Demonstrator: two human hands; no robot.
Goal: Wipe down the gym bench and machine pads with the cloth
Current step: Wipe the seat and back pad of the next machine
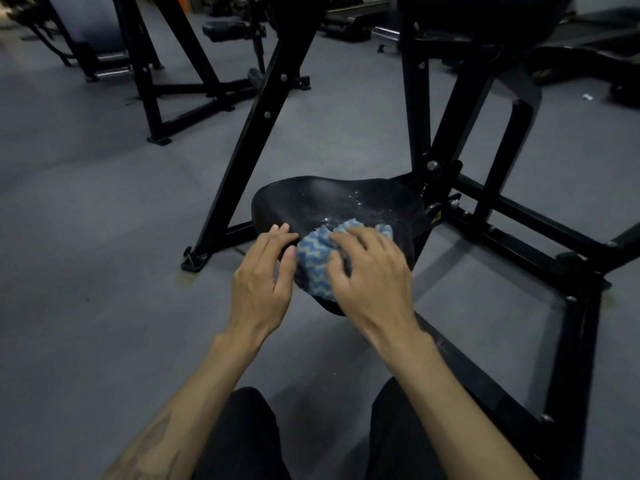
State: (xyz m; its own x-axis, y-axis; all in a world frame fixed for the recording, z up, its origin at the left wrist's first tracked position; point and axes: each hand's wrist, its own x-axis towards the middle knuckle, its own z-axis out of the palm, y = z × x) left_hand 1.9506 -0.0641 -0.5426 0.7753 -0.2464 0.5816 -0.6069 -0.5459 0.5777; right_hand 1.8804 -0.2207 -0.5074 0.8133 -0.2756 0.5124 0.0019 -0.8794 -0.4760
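Blue-white cloth on black seat pad — right hand grip clutching it, left hand released, fingers resting on pad edge

Head view — looks forward and down, close over the seat pad.

no readable text, small yellow warning sticker on machine frame, illegible

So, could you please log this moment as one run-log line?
phase: wiping | right hand: presses blue-and-white cloth on black seat pad | left hand: rests on pad's near edge | droplets on pad
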